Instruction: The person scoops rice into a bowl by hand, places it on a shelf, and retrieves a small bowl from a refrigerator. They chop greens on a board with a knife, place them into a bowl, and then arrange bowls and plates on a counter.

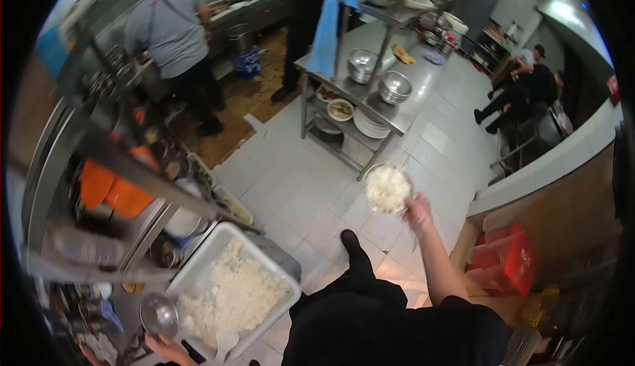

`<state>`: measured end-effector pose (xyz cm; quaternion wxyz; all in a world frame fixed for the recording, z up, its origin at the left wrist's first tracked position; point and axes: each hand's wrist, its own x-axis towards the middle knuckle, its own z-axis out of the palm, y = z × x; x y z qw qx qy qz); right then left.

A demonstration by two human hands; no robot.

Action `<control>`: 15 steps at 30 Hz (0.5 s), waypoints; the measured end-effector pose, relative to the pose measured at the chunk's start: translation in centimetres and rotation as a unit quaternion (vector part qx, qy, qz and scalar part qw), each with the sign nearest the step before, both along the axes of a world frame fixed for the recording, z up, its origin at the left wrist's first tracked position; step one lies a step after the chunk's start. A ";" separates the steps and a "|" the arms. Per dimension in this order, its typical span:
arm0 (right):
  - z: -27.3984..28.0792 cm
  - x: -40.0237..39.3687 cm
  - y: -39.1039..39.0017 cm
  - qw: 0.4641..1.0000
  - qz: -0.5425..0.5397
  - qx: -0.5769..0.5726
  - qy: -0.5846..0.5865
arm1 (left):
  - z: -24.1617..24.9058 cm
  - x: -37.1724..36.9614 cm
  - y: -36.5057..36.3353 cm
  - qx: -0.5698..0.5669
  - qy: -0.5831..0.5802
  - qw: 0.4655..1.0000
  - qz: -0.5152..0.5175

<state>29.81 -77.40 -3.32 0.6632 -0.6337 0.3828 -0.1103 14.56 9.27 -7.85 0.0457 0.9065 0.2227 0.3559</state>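
My right hand (pixel 418 212), in a clear glove, grips the rim of a round bowl heaped with white rice (pixel 387 189), held out above the tiled floor. At the lower left, my left hand (pixel 165 347) has its fingers on the lower edge of a metal bowl (pixel 159 314) that looks bare inside. Beside that bowl is a large white tub (pixel 288 288) with a wide layer of rice (pixel 241 293) in it. A pale scoop (pixel 227 343) rests at the tub's near end.
A steel table (pixel 423 88) ahead carries stacked metal bowls (pixel 395 87), with plates (pixel 370 124) below. People stand at the back left (pixel 169 29) and back centre (pixel 294 42); others sit at the right (pixel 529 91). Shelving (pixel 132 167) is at left, red containers (pixel 506 260) at right.
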 end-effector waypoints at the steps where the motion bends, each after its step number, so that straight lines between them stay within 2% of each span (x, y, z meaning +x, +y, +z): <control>1: -0.2 1.2 -4.0 0.998 -0.050 -0.029 -0.005 | 0.9 -0.7 -1.2 0.043 0.022 0.999 0.014; 2: -0.7 2.7 -8.5 0.995 -0.083 -0.042 -0.025 | -0.4 -2.0 -2.0 -0.042 0.058 0.993 0.096; 3: -1.3 4.5 -12.6 0.991 -0.114 -0.055 -0.041 | -3.0 -3.8 -2.4 -0.206 -0.027 0.968 0.144; 4: -1.4 6.8 -15.7 0.982 -0.151 -0.061 -0.099 | -4.5 -3.9 -3.5 -0.362 -0.110 0.907 0.187; 5: -1.3 9.3 -19.3 0.968 -0.188 -0.069 -0.154 | -3.0 -3.5 -8.1 -0.448 -0.156 0.856 0.207; 6: -2.8 12.2 -23.9 0.964 -0.166 -0.102 -0.182 | -3.7 -4.5 -8.7 -0.261 0.103 0.928 0.246; 7: -3.9 15.9 -27.5 0.953 -0.214 -0.141 -0.164 | -6.2 -7.5 -7.1 -0.041 0.351 0.898 0.262; 8: -4.9 19.7 -30.5 0.937 -0.231 -0.120 -0.232 | -9.5 -9.4 -6.5 -0.335 0.091 0.905 0.246; 9: -8.0 24.0 -35.1 0.926 -0.248 -0.125 -0.256 | -8.2 -8.0 -10.6 -0.425 0.012 0.872 0.245; 11: -7.1 31.2 -37.8 0.923 -0.312 -0.053 -0.220 | -5.6 -4.2 -16.4 -0.621 -0.141 0.754 0.165; 12: -7.0 34.3 -38.5 0.917 -0.344 -0.003 -0.203 | -4.4 -3.0 -18.5 -0.669 -0.181 0.708 0.135; 13: -8.6 36.9 -40.0 0.925 -0.328 0.002 -0.194 | -3.4 -2.1 -20.2 -0.698 -0.203 0.677 0.115; 14: -10.9 39.2 -42.1 0.908 -0.359 0.065 -0.207 | -2.5 -1.7 -21.2 -0.714 -0.220 0.657 0.100; 15: -12.9 41.5 -43.5 0.889 -0.384 0.129 -0.214 | -0.5 0.0 -24.4 -0.703 -0.218 0.667 0.114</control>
